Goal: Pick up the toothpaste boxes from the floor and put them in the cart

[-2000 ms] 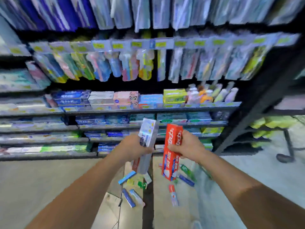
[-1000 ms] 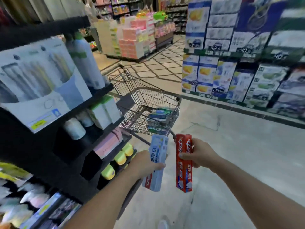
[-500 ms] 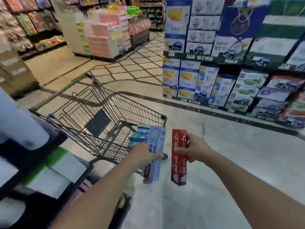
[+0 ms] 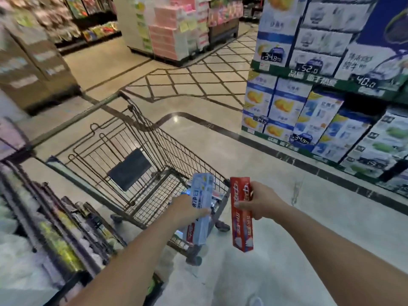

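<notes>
My left hand (image 4: 187, 209) grips a light blue toothpaste box (image 4: 202, 195), held upright over the near corner of the wire shopping cart (image 4: 154, 155). My right hand (image 4: 261, 203) holds a red toothpaste box (image 4: 241, 226) upright, just right of the cart's near rim and above the floor. A few toothpaste boxes (image 4: 215, 200) lie inside the cart, mostly hidden behind the blue box and my left hand. The cart's dark child-seat flap (image 4: 129, 168) hangs inside the basket.
A dark shelf unit (image 4: 55, 239) with packaged goods runs along the left, close to the cart. Stacked cartons with price tags (image 4: 309, 120) line the right side. A pink product display (image 4: 174, 34) stands far ahead. Pale tiled floor (image 4: 287, 228) lies to the right of the cart.
My view has swung from the toothpaste shelves round to the cart, and both hands have carried their boxes closer to it. The blue box now hangs over the cart's near corner.
</notes>
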Available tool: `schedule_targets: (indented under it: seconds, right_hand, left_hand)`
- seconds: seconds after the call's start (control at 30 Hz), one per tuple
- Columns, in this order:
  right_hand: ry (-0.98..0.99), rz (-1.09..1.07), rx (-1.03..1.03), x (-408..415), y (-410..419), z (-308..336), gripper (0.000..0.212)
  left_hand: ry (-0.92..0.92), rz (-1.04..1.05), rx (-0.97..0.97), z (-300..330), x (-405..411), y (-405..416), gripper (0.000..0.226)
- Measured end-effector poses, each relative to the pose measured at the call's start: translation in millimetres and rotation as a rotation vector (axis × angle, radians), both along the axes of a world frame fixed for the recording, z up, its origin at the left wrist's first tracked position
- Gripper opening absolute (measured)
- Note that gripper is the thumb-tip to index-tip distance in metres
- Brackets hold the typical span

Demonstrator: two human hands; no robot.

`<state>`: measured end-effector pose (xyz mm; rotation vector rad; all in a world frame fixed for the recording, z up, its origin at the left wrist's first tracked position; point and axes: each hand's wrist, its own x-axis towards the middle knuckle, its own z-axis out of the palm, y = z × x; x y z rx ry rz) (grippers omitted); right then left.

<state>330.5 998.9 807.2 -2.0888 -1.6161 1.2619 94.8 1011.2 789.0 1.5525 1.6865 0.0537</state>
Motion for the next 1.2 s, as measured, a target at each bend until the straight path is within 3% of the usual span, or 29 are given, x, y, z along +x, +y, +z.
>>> schedule_targets:
  seconds: [0.2, 0.4, 0.6, 0.77, 1.0, 1.2]
  right_hand:
    - [0.007, 0.127, -0.017, -4, 87, -14, 0.046]
    - [-0.086, 0.292, -0.009, -45, 188, -58, 0.046]
    - [-0.16, 0.387, -0.096, -81, 241, -128, 0.049]
    - [-0.226, 0.462, -0.161, -106, 282, -207, 0.038]
    - [-0.408, 0.643, -0.192, -128, 306, -304, 0.042]
    - [-0.329, 0.647, -0.199, -134, 309, -337, 0.05]
  left_hand:
    - [-0.062, 0.123, -0.043, -9, 1, 41, 0.03]
    - [-0.116, 0.347, -0.115, -67, -31, 102, 0.025]
    - [-0.188, 0.509, -0.289, -138, -33, 150, 0.038]
    - [-0.24, 0.649, -0.366, -205, -17, 178, 0.055]
    - [-0.008, 0.725, -0.298, -287, -4, 197, 0.065]
    - [0.126, 0.709, -0.268, -315, 3, 200, 0.061]
